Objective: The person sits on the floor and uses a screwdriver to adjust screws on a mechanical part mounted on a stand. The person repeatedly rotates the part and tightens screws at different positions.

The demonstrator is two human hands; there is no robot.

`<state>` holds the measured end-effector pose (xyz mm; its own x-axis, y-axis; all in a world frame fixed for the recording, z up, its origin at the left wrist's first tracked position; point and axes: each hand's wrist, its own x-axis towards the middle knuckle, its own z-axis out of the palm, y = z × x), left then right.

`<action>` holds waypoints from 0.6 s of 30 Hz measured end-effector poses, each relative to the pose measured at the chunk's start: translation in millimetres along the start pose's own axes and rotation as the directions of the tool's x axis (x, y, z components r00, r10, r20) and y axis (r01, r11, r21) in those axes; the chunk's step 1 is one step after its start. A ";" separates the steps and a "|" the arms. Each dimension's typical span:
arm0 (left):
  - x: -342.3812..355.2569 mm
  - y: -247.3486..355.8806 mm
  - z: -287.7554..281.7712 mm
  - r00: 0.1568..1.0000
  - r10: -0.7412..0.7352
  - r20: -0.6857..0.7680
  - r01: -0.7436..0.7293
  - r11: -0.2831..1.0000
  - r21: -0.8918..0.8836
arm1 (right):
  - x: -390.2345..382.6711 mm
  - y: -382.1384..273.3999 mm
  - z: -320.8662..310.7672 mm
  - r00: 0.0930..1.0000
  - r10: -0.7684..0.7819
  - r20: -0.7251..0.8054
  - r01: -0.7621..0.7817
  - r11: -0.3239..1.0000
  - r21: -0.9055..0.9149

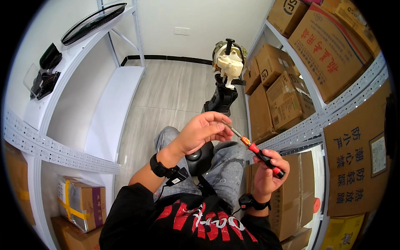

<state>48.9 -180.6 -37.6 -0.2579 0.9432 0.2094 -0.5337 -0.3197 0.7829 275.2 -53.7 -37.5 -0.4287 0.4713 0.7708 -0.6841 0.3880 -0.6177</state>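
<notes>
A screwdriver with a red-and-black handle (265, 157), an orange collar and a metal shaft slants between my two hands. My right hand (268, 173) grips its handle, the butt end showing past the fingers. At the shaft's tip, the fingers of my left hand (206, 132) are curled and pinch it; the very end is partly hidden by them. Just beyond my hands stands a fan motor unit with a cream-white gear housing (230, 66) and a black knob (229, 46) on top. It sits upright on a black stand (222, 99).
White metal shelving lines both sides. On the left shelf (35, 109) lie a round black fan grille (93, 23) and black parts (45, 83). Cardboard boxes (289, 100) fill the right shelves. A taped carton (81, 202) sits lower left. My knees flank a black rounded base (200, 160).
</notes>
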 end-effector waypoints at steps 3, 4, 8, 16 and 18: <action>1.8 2.2 -3.7 0.999 0.023 -0.024 -0.022 0.999 0.038 | 3.3 1.5 -0.2 0.999 -0.033 -0.022 0.033 0.999 -0.017; 1.7 2.7 -5.7 0.999 0.033 -0.037 -0.031 0.998 0.048 | 5.4 2.3 -0.5 0.998 -0.050 -0.029 0.050 0.999 -0.021; 3.6 11.1 -11.6 0.991 0.095 -0.092 -0.085 0.991 0.106 | 22.9 5.1 0.5 0.985 -0.150 -0.088 0.148 0.988 -0.037; 19.2 14.7 -39.0 0.807 0.555 -0.201 -0.246 0.626 0.740 | 74.3 21.0 13.0 0.963 -0.269 0.002 0.262 0.938 -0.225; 22.2 16.3 -46.5 0.764 0.623 -0.165 -0.190 0.461 0.867 | 79.1 24.5 20.8 0.958 -0.280 0.059 0.286 0.929 -0.233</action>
<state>-3.1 -169.0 -47.4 -0.6624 0.5068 0.5517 0.5008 -0.2482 0.8292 212.2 -23.4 11.5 -0.2539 0.2964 0.9207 -0.6207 0.6801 -0.3902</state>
